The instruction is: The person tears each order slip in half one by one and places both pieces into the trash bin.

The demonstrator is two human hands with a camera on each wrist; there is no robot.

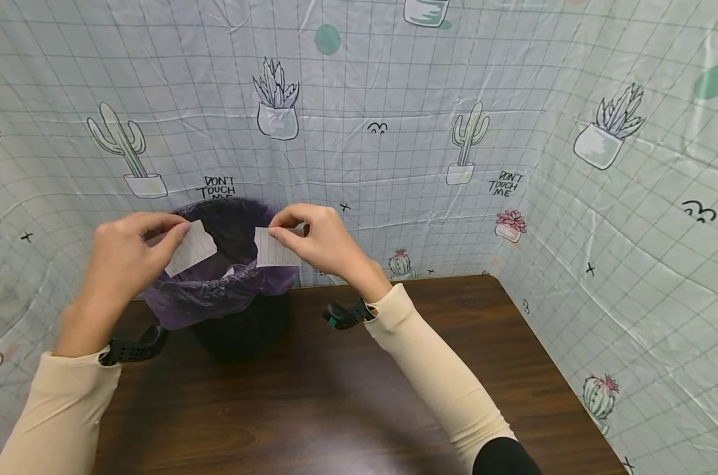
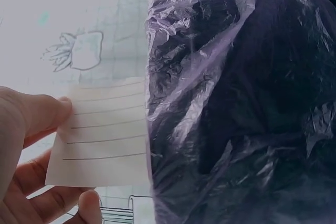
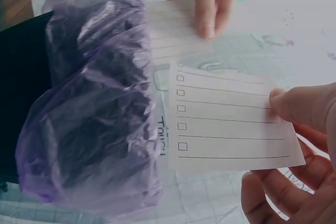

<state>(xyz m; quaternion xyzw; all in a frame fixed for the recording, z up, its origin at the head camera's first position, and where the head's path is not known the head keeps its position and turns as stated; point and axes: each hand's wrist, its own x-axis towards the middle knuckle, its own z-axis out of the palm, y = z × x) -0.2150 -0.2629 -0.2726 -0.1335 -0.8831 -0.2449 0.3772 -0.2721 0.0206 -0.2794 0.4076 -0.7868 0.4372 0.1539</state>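
My left hand (image 1: 130,254) pinches a torn piece of lined paper (image 1: 193,249) between thumb and fingers, over the left side of the bin's mouth. A second lined piece (image 1: 276,249) is pinched by my right hand (image 1: 317,237) at the bin's right side. In the right wrist view this right piece (image 3: 226,119) shows a column of small checkboxes. Both pieces are apart, with a ragged edge on the left one. Below them stands a dark bin (image 1: 240,330) with a purple plastic liner (image 1: 216,297) folded over its rim. Something whitish lies inside the liner.
The bin stands at the back left of a dark brown wooden table (image 1: 347,396). Behind and to the right hangs a pale grid-patterned sheet (image 1: 371,86) printed with cacti. Black bands (image 1: 350,315) circle both wrists.
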